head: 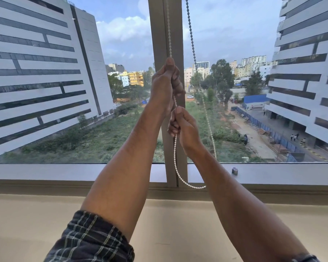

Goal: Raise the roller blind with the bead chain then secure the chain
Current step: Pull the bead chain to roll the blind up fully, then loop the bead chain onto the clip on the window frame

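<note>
left hand (164, 86): mine, the higher one, fist closed round the near strand of the white plastic bead chain (175, 148), thumb pointing up, right in front of the grey vertical window mullion (160, 35).
right hand (184, 125): mine, lower, just beneath the left, pinched shut on the same strand; both hands stacked on one line.
chain axis: near strand runs close to vertical, from top of frame down through both fists, then hangs slack to a loop (193, 186) low against the sill.
far strand (191, 38): right of my hands, climbs back up free, nobody holding it; looks dark against the sky.
roller blind: out of view above the frame; glass fully open to the view, so I judge it mostly raised.
small metal clip (234, 170): on the grey window ledge (291, 173), right of and below both hands; right hand nearer.
next move, my guess: carry the loop down and right to that clip, likely the securing point.
</note>
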Demonstrator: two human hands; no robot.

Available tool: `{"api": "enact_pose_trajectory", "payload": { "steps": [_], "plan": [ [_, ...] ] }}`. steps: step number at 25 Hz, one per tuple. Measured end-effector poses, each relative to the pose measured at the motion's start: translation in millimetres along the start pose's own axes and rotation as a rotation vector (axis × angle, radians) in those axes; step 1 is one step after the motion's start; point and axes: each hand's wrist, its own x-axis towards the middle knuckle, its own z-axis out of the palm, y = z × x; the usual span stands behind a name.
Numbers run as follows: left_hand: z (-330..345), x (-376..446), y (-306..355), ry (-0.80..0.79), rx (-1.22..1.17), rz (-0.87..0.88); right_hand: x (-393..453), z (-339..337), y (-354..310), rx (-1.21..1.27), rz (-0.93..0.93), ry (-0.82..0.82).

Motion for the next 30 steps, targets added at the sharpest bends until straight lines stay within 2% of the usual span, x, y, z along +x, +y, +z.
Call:
{"api": "enact_pose_trajectory", "payload": {
  "steps": [5, 10, 13, 16, 18, 20, 25, 28, 30],
  "plan": [
    [3, -8, -2, 0.068, 0.009, 0.023, -18, -5, 15, -0.148, -0.013, -0.020],
    [8, -27, -31, 0.172, 0.268, 0.090, -29, -8, 17, -0.264, -0.049, 0.037],
    [9, -44, -58, 0.286, 0.456, 0.166, -41, -21, 18, -0.413, -0.101, 0.089],
    [18, -57, -74, 0.395, 0.677, 0.391, -54, -41, 16, -0.648, -0.172, 0.149],
    [30, -62, -80, 0.432, 0.780, 0.629, -61, -54, 12, -0.719, -0.246, 0.181],
    [42, -67, -85, 0.443, 0.848, 0.787, -66, -67, 8, -0.764, -0.280, 0.222],
    [58, -86, -104, 0.350, 1.102, 1.035, -74, -106, 5, -0.902, -0.284, 0.292],
    [65, -95, -123, 0.033, 1.132, 1.106, -76, -132, 8, -1.131, -0.258, 0.350],
    [70, -104, -141, -0.174, 1.139, 0.996, -78, -152, 11, -1.242, -0.187, 0.360]
  ]
}}
